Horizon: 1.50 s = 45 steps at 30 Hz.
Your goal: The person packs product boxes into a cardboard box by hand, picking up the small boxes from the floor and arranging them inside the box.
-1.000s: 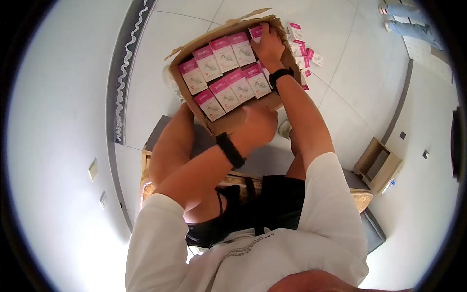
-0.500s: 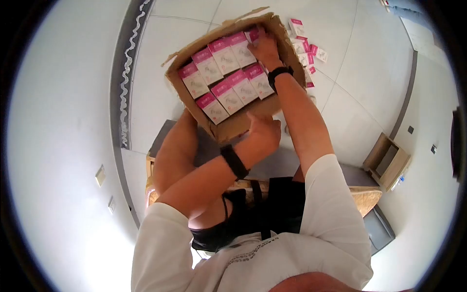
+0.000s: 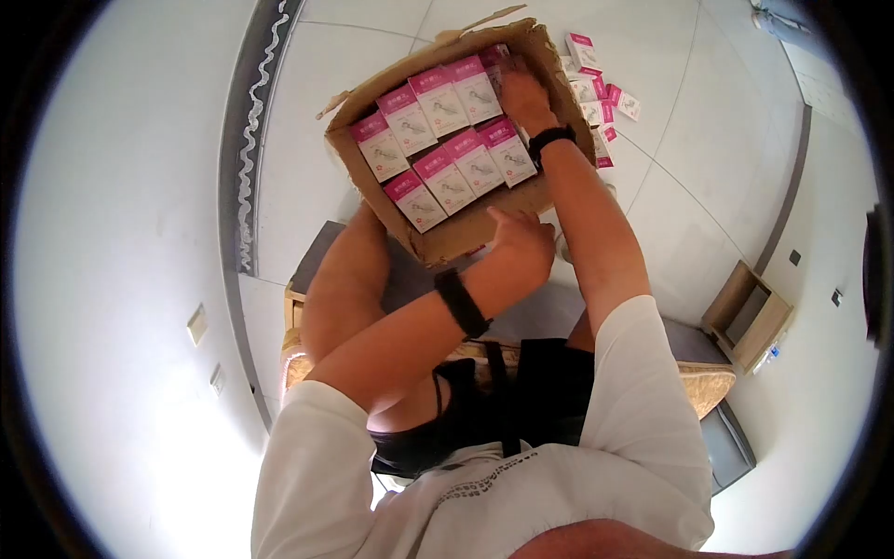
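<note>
An open cardboard box (image 3: 419, 244) with torn flaps sits tilted above my knees. Inside it, several pink-and-white small boxes (image 3: 439, 102) stand in two slanted rows. My left hand (image 3: 523, 246) grips the near rim of the cardboard box, thumb over the edge and the other fingers mostly hidden. Deep in the far right corner is my right hand (image 3: 526, 96), against a pink small box (image 3: 494, 56); its fingertips are shadowed and partly hidden, so its grasp is unclear.
More pink-and-white small boxes (image 3: 596, 90) lie scattered on the tiled floor (image 3: 643, 56) beyond the cardboard box's right side. A wooden stool-like frame (image 3: 748, 317) stands at the right by the wall. Part of another person's legs (image 3: 780, 20) shows at the top right.
The small box at the right end of the near row shows more fully and straighter. My right hand has gone deeper into the corner. The view has shifted slightly.
</note>
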Motion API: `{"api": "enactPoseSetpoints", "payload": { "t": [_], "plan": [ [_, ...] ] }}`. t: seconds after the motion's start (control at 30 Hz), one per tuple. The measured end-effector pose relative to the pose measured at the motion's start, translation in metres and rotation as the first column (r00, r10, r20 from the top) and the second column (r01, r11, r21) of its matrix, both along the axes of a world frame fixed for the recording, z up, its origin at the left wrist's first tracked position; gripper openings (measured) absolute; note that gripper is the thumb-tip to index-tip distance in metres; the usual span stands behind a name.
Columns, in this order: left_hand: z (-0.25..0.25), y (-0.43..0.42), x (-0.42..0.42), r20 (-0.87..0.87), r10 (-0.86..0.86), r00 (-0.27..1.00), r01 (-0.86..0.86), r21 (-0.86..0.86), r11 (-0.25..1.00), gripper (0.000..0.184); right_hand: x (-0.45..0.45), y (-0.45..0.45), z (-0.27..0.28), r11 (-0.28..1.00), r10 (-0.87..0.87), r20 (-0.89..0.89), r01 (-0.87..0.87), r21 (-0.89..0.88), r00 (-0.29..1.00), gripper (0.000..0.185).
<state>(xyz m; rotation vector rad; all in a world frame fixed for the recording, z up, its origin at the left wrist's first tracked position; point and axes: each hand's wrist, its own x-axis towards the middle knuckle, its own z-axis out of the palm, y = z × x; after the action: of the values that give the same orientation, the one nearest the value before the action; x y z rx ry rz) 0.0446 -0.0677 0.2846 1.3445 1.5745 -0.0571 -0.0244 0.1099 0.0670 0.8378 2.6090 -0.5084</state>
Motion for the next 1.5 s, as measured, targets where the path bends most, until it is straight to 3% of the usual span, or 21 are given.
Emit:
{"api": "enactPoseSetpoints", "payload": {
  "t": [0.07, 0.17, 0.2, 0.27, 0.3, 0.37, 0.53, 0.6, 0.67, 0.73, 0.87, 0.93, 1.03, 1.13, 1.23, 1.33, 1.5],
  "plan": [
    [-0.001, 0.000, -0.001, 0.006, 0.003, 1.000, -0.003, -0.029, 1.000, 0.051, 0.007, 0.004, -0.005, 0.959, 0.264, -0.189, -0.235, 0.159, 0.946, 0.067],
    [-0.005, 0.000, 0.001, 0.025, 0.007, 1.000, -0.004, -0.092, 0.996, 0.048, 0.005, 0.011, -0.029, 0.943, 0.326, -0.300, -0.286, 0.171, 0.897, 0.069],
    [-0.008, 0.000, 0.004, 0.017, 0.016, 1.000, -0.014, -0.108, 0.994, 0.048, 0.001, 0.014, -0.045, 0.945, 0.320, -0.303, -0.282, 0.164, 0.897, 0.069],
    [-0.015, -0.001, 0.005, 0.007, 0.023, 1.000, -0.022, -0.137, 0.990, 0.047, -0.010, 0.010, -0.062, 0.927, 0.336, -0.043, -0.323, 0.189, 0.941, 0.054],
    [-0.018, -0.002, 0.004, 0.013, 0.020, 1.000, -0.017, -0.160, 0.987, 0.048, -0.010, 0.007, -0.059, 0.931, 0.329, -0.045, -0.317, 0.181, 0.943, 0.054],
    [-0.018, -0.001, 0.003, 0.031, -0.009, 0.999, 0.014, -0.172, 0.985, 0.049, 0.000, 0.014, -0.058, 0.983, 0.001, -0.060, -0.012, -0.181, 0.998, 0.074],
    [-0.019, 0.006, 0.001, 0.006, -0.093, 0.996, 0.092, -0.204, 0.975, 0.055, 0.002, 0.036, -0.051, 0.976, 0.148, 0.019, -0.143, -0.161, 0.989, 0.072],
    [-0.021, 0.004, 0.006, -0.010, -0.059, 0.998, 0.057, -0.176, 0.983, 0.056, 0.008, 0.040, -0.038, 0.951, 0.066, -0.010, -0.066, -0.301, 0.998, 0.072],
    [-0.024, 0.002, 0.009, -0.037, -0.019, 0.999, 0.014, -0.138, 0.990, 0.057, 0.017, 0.036, -0.031, 0.950, 0.050, -0.087, -0.074, -0.302, 0.995, 0.071],
    [-0.027, 0.000, 0.013, -0.111, -0.038, 0.993, 0.027, -0.097, 0.995, 0.058, 0.020, 0.028, -0.039, 0.977, 0.180, -0.171, -0.197, -0.086, 0.969, 0.067],
    [-0.026, 0.005, 0.004, -0.032, -0.125, 0.992, 0.116, -0.195, 0.974, 0.055, 0.011, 0.012, -0.011, 0.996, 0.088, -0.008, -0.088, -0.032, 0.996, 0.060],
    [-0.028, 0.003, 0.005, -0.072, -0.113, 0.991, 0.103, -0.125, 0.987, 0.049, 0.017, 0.004, -0.020, 0.934, 0.278, -0.087, -0.248, 0.256, 0.957, 0.045],
    [-0.028, 0.003, 0.003, -0.051, -0.064, 0.997, 0.058, -0.104, 0.993, 0.041, 0.030, -0.002, -0.007, 0.941, 0.195, -0.154, -0.141, 0.306, 0.969, 0.031],
    [-0.034, -0.002, 0.009, -0.085, -0.014, 0.996, 0.013, -0.012, 1.000, 0.034, 0.024, 0.012, -0.008, 0.952, 0.257, -0.136, -0.227, 0.204, 0.957, 0.025],
    [-0.037, -0.001, 0.009, -0.062, -0.030, 0.998, 0.027, -0.042, 0.999, 0.033, 0.016, 0.010, -0.003, 0.941, 0.258, -0.060, -0.236, 0.243, 0.964, 0.024],
    [-0.038, -0.001, 0.004, -0.043, -0.028, 0.999, 0.027, -0.013, 1.000, 0.033, 0.014, 0.008, -0.026, 0.914, 0.268, -0.130, -0.209, 0.349, 0.955, 0.023],
    [-0.032, -0.005, 0.006, -0.093, 0.011, 0.996, -0.010, 0.006, 1.000, 0.034, 0.021, 0.015, -0.036, 0.954, 0.223, -0.025, -0.212, 0.214, 0.975, 0.031]
  ]
}}
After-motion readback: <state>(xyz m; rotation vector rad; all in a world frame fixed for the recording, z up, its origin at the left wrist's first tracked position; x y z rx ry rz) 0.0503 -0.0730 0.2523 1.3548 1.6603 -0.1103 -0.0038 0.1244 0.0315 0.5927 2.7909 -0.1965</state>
